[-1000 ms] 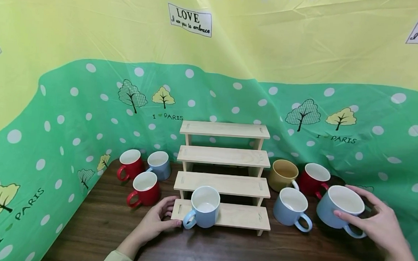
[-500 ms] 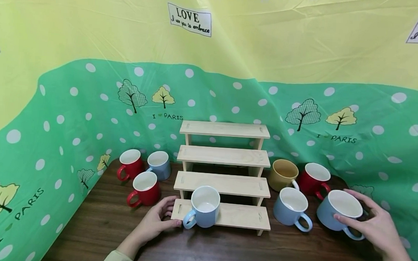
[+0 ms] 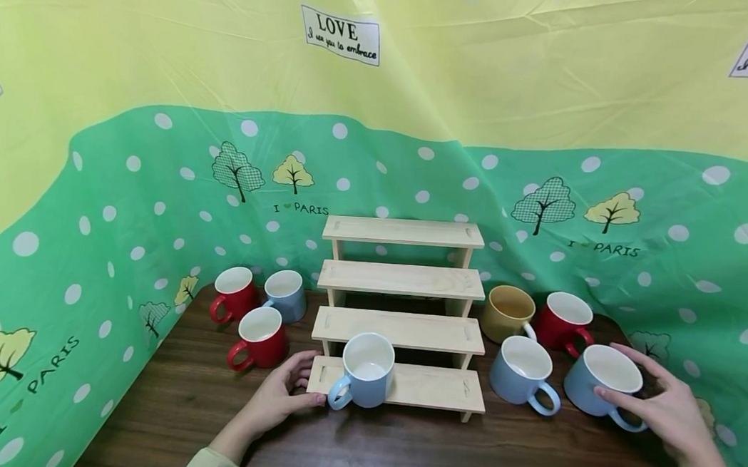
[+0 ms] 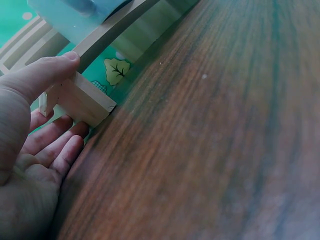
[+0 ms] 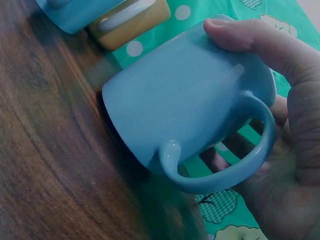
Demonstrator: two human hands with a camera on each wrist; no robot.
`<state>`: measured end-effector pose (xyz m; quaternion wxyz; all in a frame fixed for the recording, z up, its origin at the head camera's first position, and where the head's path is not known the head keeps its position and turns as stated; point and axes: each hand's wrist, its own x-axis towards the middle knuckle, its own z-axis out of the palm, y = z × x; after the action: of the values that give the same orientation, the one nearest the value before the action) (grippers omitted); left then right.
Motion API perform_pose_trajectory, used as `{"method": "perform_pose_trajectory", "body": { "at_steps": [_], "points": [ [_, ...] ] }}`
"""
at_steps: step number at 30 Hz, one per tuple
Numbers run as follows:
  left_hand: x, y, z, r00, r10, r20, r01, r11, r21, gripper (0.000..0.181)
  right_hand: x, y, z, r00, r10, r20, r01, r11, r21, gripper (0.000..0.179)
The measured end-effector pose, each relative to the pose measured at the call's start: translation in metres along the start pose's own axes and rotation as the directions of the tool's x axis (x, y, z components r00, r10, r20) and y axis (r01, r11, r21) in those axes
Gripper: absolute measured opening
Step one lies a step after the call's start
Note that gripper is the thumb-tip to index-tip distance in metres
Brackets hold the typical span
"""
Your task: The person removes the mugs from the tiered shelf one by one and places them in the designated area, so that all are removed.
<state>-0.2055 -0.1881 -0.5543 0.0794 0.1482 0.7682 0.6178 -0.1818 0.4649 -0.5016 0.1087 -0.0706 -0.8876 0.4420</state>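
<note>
My left hand (image 3: 282, 392) holds the left end of the lowest step of a pale wooden stepped rack (image 3: 416, 387). In the left wrist view the thumb lies along the board's edge, with the fingers curled below. A light blue mug (image 3: 367, 376) stands on that step, handle toward the front left. At the right, my right hand (image 3: 659, 408) grips another light blue mug (image 3: 596, 390) around its body near the rim. The right wrist view shows this mug (image 5: 185, 95) with its base at or very near the tabletop; contact cannot be made out.
Red mugs (image 3: 264, 348) and a blue mug (image 3: 289, 303) stand left of the rack. To its right are a mustard mug (image 3: 500, 323), a red mug (image 3: 551, 326) and a blue mug (image 3: 513, 378). A patterned cloth (image 3: 416, 179) hangs behind the dark wood table (image 3: 412, 450).
My right hand has lowered the blue mug toward the table and shifted it slightly left. The left hand, the rack and the other mugs stay put.
</note>
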Motion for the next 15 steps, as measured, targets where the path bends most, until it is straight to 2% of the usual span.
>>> {"method": "perform_pose_trajectory", "body": {
  "at_steps": [10,12,15],
  "points": [
    [-0.0007,-0.0014,-0.0006,1.0,0.003,0.0,-0.003,1.0,-0.006,0.078,0.0027,0.0036,0.0024,1.0,0.0,0.021,0.0,1.0,0.011,0.086],
    [-0.0008,-0.0012,-0.0007,1.0,0.002,0.001,-0.002,1.0,-0.008,0.078,0.0033,0.0046,0.001,0.999,-0.003,0.051,0.002,1.0,0.007,0.087],
    [-0.0023,-0.0008,-0.0012,1.0,0.001,0.001,-0.001,1.0,-0.006,0.077,0.0048,-0.0005,-0.0054,0.988,0.025,0.152,-0.018,0.999,-0.041,0.091]
  ]
}}
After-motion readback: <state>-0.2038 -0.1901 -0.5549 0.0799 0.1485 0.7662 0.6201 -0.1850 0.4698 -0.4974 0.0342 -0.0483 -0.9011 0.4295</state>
